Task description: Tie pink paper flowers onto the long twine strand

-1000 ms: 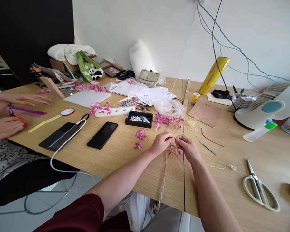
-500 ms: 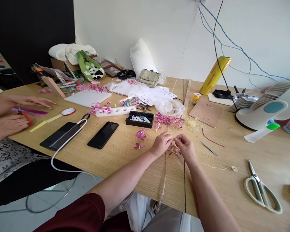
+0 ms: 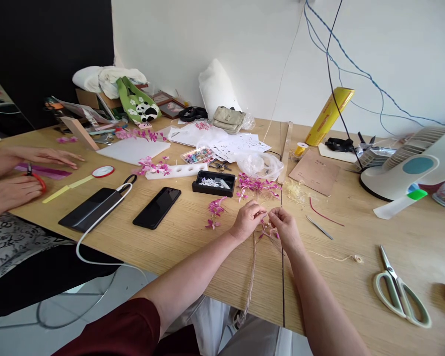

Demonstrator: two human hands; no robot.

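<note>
Above the table's front edge, my left hand (image 3: 247, 219) is closed in a pinch, with thumb and fingertips together. My right hand (image 3: 283, 222) pinches close beside it, a small gap between the fingertips. Whatever thin thing they hold is too small to make out. Just below the hands lies a pink flower cluster (image 3: 269, 230). From under my left hand a braided cord (image 3: 251, 277) hangs over the table edge toward my lap. A thin pale thread (image 3: 333, 256) runs from near my right forearm to a small coil. More pink flowers (image 3: 257, 184) lie beyond my hands.
To the right lie large scissors (image 3: 396, 287), a slim metal tool (image 3: 319, 227) and a fan (image 3: 400, 165). A black box of small white pieces (image 3: 213, 183) and a phone (image 3: 156, 207) are to the left. A co-worker's hands (image 3: 20, 187) rest at far left with red-handled scissors (image 3: 37, 182).
My fingertips have drawn slightly apart, leaving a small gap between the two hands. The whole view has shifted a little; the things on the table stay in place.
</note>
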